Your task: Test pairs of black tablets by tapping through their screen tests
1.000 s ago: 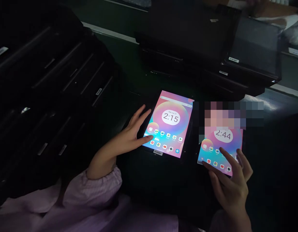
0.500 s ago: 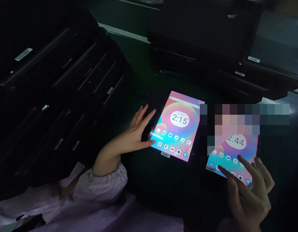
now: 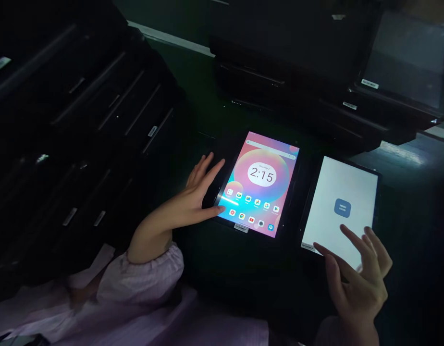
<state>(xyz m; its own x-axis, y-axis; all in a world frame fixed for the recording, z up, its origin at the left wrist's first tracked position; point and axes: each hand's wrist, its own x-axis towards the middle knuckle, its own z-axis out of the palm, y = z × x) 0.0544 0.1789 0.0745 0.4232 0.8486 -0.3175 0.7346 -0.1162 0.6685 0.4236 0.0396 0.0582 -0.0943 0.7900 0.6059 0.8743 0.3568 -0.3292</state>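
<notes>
Two lit tablets lie side by side on a dark surface. The left tablet shows a pink home screen with a clock reading 2:15. My left hand rests against its left edge, fingers stretched out and apart, thumb tip at the lower left corner of the screen. The right tablet shows a white screen with a small blue icon in the middle. My right hand hovers over its lower edge with fingers spread, fingertips on or just above the glass.
Stacks of dark, switched-off tablets fill the left side, several with white labels. More dark tablets are piled behind the lit ones, and another lies at the far right. My light pink sleeve covers the lower left.
The right tablet's screen has switched from the pink home screen with a clock to a white screen with a blue icon. My right hand stays over its lower edge; my left hand has barely moved.
</notes>
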